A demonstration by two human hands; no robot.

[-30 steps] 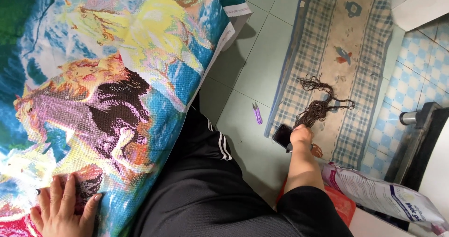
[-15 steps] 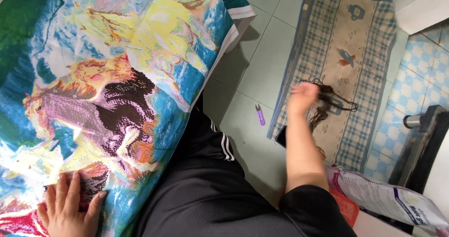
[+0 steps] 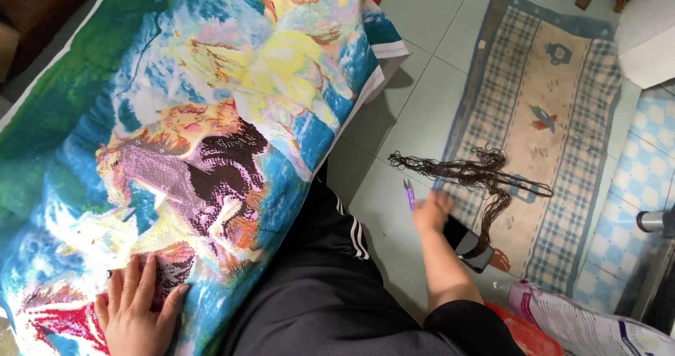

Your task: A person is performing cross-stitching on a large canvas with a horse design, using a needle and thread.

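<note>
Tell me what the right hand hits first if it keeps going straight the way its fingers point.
The right hand points up and slightly left over the floor tiles. The small purple snips lie just ahead, probably first; the dark thread bundle follows. Motion blur and depth make this uncertain.

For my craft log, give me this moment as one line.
left hand flat on cross-stitch canvas | right hand at purple thread snips on floor | dark thread skein across rug

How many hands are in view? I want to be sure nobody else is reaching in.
2. The left hand lies flat on the colourful needlework cloth; the right hand reaches toward the floor beside the purple snips.
</note>
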